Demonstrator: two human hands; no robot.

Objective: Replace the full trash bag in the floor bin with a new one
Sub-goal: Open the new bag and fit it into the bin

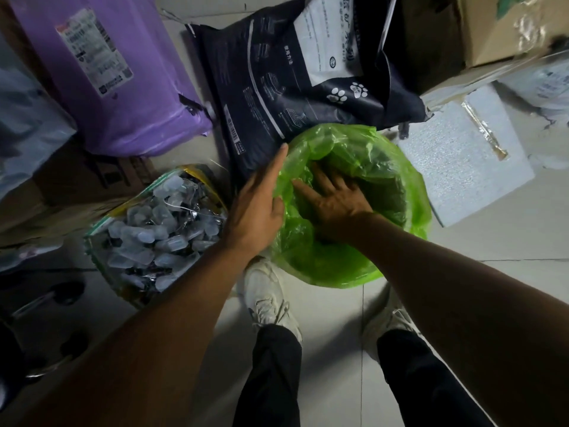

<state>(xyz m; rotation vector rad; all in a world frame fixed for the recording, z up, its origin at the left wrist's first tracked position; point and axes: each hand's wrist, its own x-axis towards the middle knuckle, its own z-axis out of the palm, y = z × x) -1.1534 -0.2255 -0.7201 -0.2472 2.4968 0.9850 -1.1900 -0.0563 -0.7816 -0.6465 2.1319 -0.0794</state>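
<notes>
Green bag [354, 211]: seen draped over the floor bin's rim, lining its inside; the bin is hidden beneath it.
Left hand [261, 204]: laid flat, fingers extended, against the bag's outer left side; nothing is gripped.
Right hand [334, 201]: spread open inside the bin, palm pressed on the liner.
Clear bag [157, 232]: shown full, on the floor just left of the bin.
Shoes [268, 294]: placed near the bin.

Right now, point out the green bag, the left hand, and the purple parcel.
Green bag [320, 266], head view, near folded-over rim.
Left hand [257, 208], head view, back of the hand.
Purple parcel [138, 112], head view, bare plastic below its label.
</notes>
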